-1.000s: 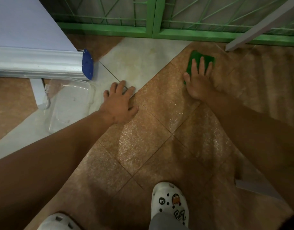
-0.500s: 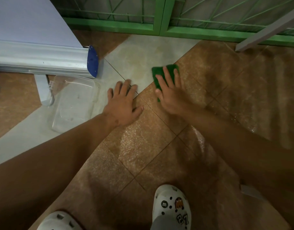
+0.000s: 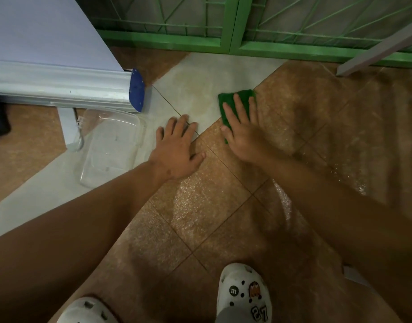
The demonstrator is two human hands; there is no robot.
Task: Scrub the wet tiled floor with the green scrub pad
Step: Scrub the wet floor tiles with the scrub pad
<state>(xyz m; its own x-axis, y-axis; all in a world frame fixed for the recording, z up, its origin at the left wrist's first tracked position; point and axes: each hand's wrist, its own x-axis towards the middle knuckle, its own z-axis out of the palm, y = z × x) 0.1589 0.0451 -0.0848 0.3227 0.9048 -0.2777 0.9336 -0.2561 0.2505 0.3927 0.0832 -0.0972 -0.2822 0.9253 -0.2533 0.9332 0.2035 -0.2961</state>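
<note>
Item: green scrub pad (image 3: pixel 235 101). Lies flat on the wet tiled floor (image 3: pixel 214 201), across the seam where a pale grey tile meets the brown ones, far of centre and just right of middle. Its far edge and left corner show; the rest is under my fingers.

Item: my right hand (image 3: pixel 243 134). Palm down on the pad, fingers spread and laid flat over it, pressing rather than gripping.

Item: my left hand (image 3: pixel 177 150). Open, fingers splayed, flat on the floor just left of the right hand, holding nothing; fingertips reach the grey tile.

Item: clear plastic container (image 3: pixel 109 145). On the floor left of my left hand, near it but apart.

Item: pale metal rail with a blue end cap (image 3: pixel 137 89). Far left, above the container.

Item: green metal grille (image 3: pixel 226 24). Along the far edge.

Item: white clogs (image 3: pixel 243 292). Nearest edge, the right one bearing charms.
</note>
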